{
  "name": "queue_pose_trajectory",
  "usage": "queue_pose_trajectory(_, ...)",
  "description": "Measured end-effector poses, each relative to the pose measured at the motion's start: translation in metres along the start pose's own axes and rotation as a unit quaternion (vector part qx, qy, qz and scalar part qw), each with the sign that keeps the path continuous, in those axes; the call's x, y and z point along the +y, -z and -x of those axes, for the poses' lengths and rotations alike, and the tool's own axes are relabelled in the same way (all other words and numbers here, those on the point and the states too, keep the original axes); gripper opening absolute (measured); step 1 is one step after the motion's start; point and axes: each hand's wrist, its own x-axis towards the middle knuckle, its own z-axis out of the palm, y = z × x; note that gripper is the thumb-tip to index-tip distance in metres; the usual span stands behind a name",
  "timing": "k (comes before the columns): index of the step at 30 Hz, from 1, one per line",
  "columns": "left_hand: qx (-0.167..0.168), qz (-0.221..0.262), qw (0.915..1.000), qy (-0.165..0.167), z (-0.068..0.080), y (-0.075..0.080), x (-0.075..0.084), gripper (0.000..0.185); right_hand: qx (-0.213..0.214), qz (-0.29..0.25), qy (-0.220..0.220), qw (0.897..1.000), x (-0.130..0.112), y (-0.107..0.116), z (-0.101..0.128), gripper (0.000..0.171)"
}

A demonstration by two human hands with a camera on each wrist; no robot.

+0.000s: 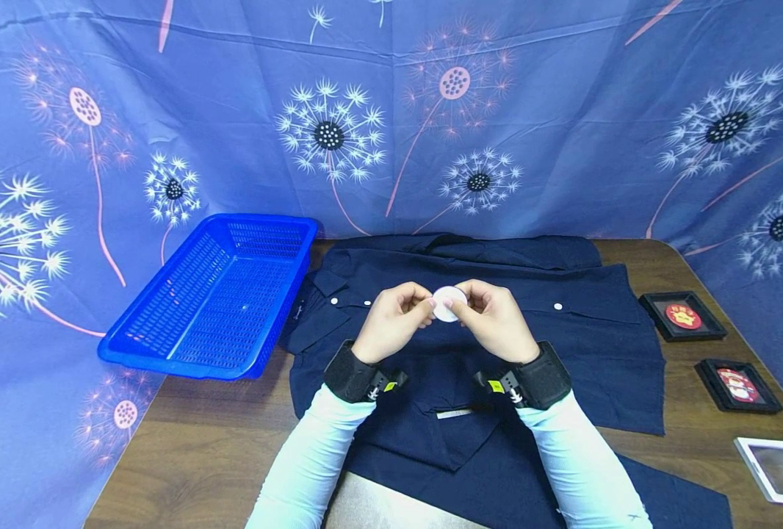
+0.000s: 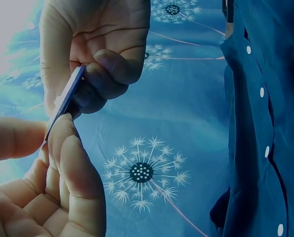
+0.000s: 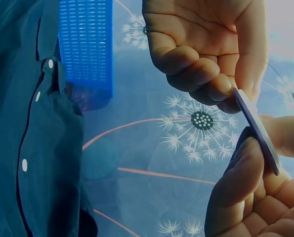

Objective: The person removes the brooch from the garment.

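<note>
A thin white round disc (image 1: 449, 303) is held up over the middle of a dark navy shirt (image 1: 590, 353). My left hand (image 1: 391, 319) pinches its left edge between thumb and curled fingers, and my right hand (image 1: 497, 319) pinches the right edge in the same way. Seen edge-on in the left wrist view, the disc (image 2: 65, 101) has a pale face towards the thumbs and a darker side towards the fingers. The shirt lies spread across the table beneath both hands, its white buttons (image 1: 558, 306) in a row.
A blue plastic basket (image 1: 186, 364) stands at the left, close by the shirt. On the right of the wooden table (image 1: 193, 441) lie two black square frames (image 1: 662, 327) with red round pieces inside. An opened white case (image 1: 771, 470) is nearer me. Dandelion-patterned cloth (image 1: 233, 66) hangs behind.
</note>
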Motion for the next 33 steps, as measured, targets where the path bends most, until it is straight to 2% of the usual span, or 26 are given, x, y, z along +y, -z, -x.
queue_pose_trajectory(14,0.003,-0.013,0.9999,-0.001,0.001,-0.001,0.001,0.011,0.003,0.004,0.004,1.000,0.000,0.000,0.001,0.010)
queue_pose_trajectory(23,-0.002,-0.007,1.0000,-0.001,0.002,-0.002,0.003,0.012,0.006,0.013,0.000,1.000,-0.022,0.000,0.002,0.008)
queue_pose_trajectory(33,-0.005,-0.001,1.0000,0.006,0.002,-0.001,0.004,0.013,0.012,-0.002,0.005,1.000,0.002,-0.001,0.000,0.011)
